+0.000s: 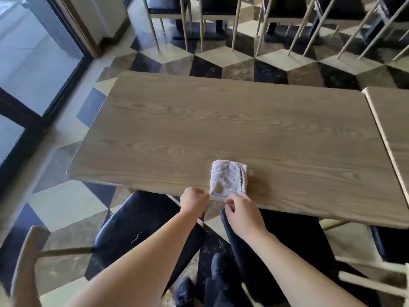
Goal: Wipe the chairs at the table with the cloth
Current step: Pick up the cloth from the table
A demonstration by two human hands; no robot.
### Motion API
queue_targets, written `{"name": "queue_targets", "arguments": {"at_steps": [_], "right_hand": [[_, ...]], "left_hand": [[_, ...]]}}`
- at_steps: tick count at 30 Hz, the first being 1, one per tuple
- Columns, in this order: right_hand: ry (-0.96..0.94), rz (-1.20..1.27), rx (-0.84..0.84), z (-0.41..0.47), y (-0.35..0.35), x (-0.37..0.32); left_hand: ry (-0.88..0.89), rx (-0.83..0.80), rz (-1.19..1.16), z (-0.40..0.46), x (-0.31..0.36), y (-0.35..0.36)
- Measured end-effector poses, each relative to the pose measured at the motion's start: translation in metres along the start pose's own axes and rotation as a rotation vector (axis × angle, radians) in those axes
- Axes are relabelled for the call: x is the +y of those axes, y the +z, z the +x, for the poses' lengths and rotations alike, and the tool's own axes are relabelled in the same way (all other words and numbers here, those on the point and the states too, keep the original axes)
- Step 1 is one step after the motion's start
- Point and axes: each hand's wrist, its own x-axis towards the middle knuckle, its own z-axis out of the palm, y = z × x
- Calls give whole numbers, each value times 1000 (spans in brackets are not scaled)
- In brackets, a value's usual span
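worktop (221,129): carries only the cloth | chairs (141,231): two dark seats tucked under the cloth's edge of the worktop, unwiped by my judgement | cloth (228,179): folded, at that edge | left hand (193,201): curled beside cloth, holding nothing | right hand (240,214): grip pinching cloth's corner | risk: one-corner lift may unfold cloth, dropping it between the chairs

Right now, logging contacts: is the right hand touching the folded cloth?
Touching. The head view shows the right hand's fingertips pinching the cloth's near edge on the table.
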Motion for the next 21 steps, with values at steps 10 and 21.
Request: {"name": "queue_targets", "arguments": {"at_steps": [10, 21], "right_hand": [[-91, -110, 11, 45, 4, 20], [-255, -306, -98, 47, 1, -2]], "left_hand": [[-277, -16, -241, 40, 25, 39], [-70, -70, -411, -21, 30, -5]]}}
